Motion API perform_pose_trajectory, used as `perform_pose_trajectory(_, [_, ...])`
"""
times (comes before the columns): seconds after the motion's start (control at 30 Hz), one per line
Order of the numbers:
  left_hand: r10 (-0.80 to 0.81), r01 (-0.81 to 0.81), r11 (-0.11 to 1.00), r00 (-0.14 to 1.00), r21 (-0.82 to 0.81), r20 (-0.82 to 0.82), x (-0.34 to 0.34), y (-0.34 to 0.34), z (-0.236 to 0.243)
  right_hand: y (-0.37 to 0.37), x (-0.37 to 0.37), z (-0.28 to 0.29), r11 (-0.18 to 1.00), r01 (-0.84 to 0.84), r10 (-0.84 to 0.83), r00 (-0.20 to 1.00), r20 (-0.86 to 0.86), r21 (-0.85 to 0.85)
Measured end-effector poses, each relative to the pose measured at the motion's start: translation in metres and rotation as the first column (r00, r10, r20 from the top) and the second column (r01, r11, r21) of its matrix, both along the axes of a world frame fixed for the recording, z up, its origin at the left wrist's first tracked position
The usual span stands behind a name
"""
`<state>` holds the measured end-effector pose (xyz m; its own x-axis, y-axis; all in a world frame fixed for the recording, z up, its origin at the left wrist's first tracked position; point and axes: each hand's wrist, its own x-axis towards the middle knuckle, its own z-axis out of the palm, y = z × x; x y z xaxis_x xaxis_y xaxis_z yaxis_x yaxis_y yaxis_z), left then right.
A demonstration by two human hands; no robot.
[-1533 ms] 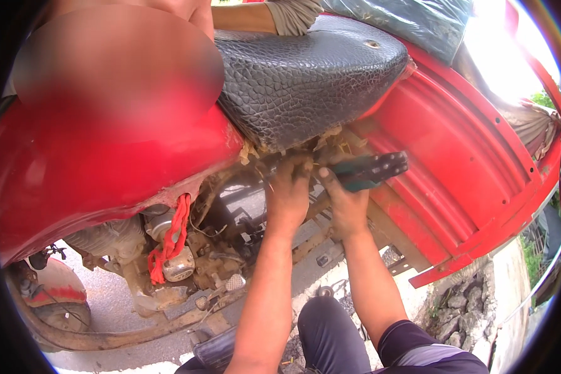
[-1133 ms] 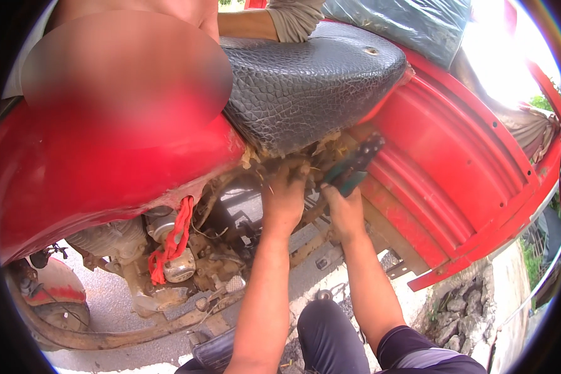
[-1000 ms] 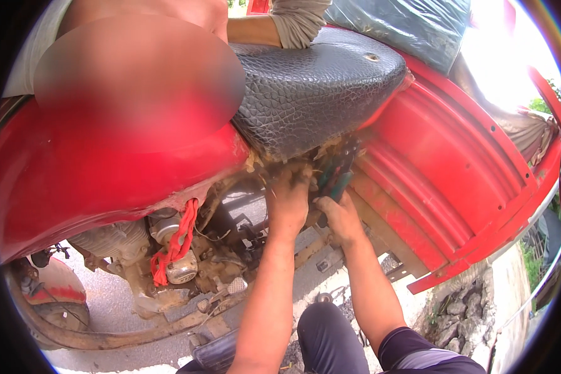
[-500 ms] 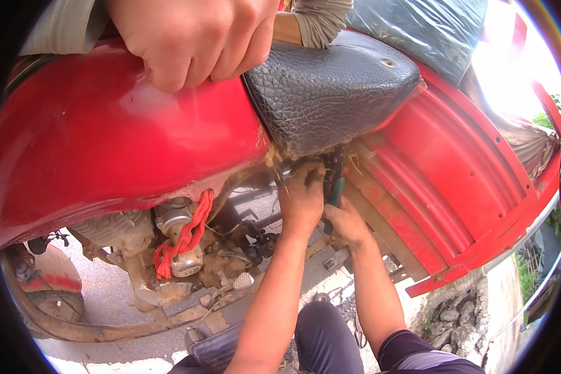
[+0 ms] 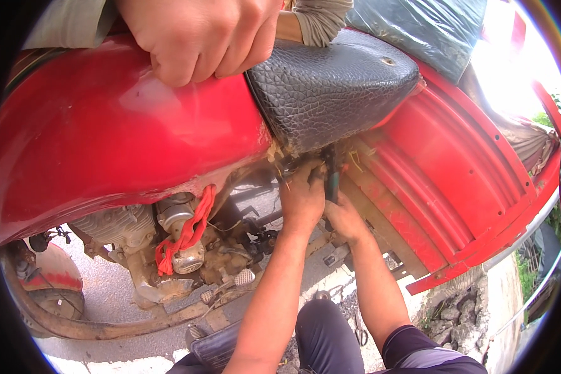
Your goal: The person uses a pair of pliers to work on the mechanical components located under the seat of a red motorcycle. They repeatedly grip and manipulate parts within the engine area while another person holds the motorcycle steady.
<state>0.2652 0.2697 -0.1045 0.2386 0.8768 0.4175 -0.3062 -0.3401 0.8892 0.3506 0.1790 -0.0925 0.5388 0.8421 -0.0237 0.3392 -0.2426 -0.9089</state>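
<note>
Below the black leather-look seat [image 5: 330,87] of a red motor vehicle, both my hands reach into a gap among cables and dark parts. My left hand [image 5: 302,196] is closed with bent fingers just beneath the seat's front corner; what it grips is hidden. Beside it, my right hand [image 5: 345,217] closes around the lower end of a hand tool with a teal handle [image 5: 333,185]. The tool stands nearly upright, and its working end is lost among the dark parts. Thin yellowish wires [image 5: 354,159] stick out close by.
Another person's fist [image 5: 206,40] rests on the red fuel tank [image 5: 124,137]. A red cloth strip [image 5: 190,230] hangs over the engine [image 5: 124,227]. Ribbed red bodywork [image 5: 455,174] lies to the right. A foot pedal [image 5: 243,277] and frame tube [image 5: 137,327] run below.
The teal-handled tool has swung more upright, and my right hand has shifted slightly with it. My left hand stays almost in place. The other person's fist has moved up slightly.
</note>
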Motion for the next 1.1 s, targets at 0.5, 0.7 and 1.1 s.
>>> perform_pose_trajectory(0.5, [-0.012, 0.014, 0.999, 0.998, -0.034, 0.064, 0.002, -0.002, 0.0, 0.003, 0.002, -0.01, 0.992, -0.064, 0.05, 0.991, 0.121, 0.112])
perform_pose_trajectory(0.7, [-0.005, 0.008, 0.999, 0.998, -0.041, 0.067, 0.007, -0.003, -0.002, 0.001, 0.012, -0.016, 0.982, -0.129, 0.113, 0.987, 0.115, 0.14])
perform_pose_trajectory(1.1, [0.081, -0.08, 0.996, 0.995, -0.026, 0.055, 0.014, -0.01, 0.0, 0.003, 0.006, -0.012, 0.98, -0.1, 0.081, 0.99, 0.112, 0.172])
